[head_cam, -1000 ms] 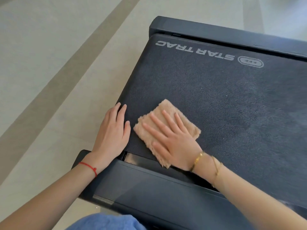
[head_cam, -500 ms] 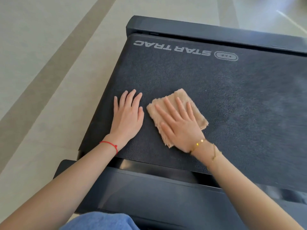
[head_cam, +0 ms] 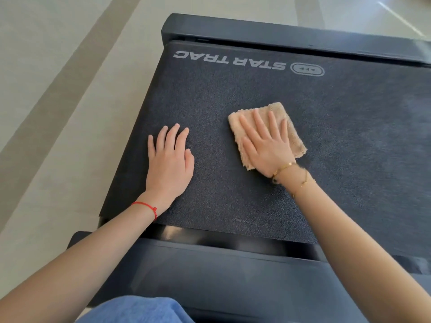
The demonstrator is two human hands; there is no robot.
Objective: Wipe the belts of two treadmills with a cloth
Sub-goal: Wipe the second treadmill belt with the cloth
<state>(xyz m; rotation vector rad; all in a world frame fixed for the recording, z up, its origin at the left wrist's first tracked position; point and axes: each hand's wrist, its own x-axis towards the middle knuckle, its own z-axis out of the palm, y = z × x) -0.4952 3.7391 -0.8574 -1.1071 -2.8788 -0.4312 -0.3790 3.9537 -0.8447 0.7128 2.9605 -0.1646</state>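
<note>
While the cloth (head_cam: 268,131) lies mid-belt (head_cam: 233,94) under our flat, spread right hand (head_cam: 268,145), our left hand (head_cam: 169,159) rests open beside it; we judge this belt partly wiped, the second treadmill unseen.

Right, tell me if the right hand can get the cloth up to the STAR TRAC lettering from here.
Probably yes: the right hand presses the cloth flat, and only bare belt lies before the lettering.

Gym, treadmill (head_cam: 279,36), pale tiled floor (head_cam: 58,66)
</note>
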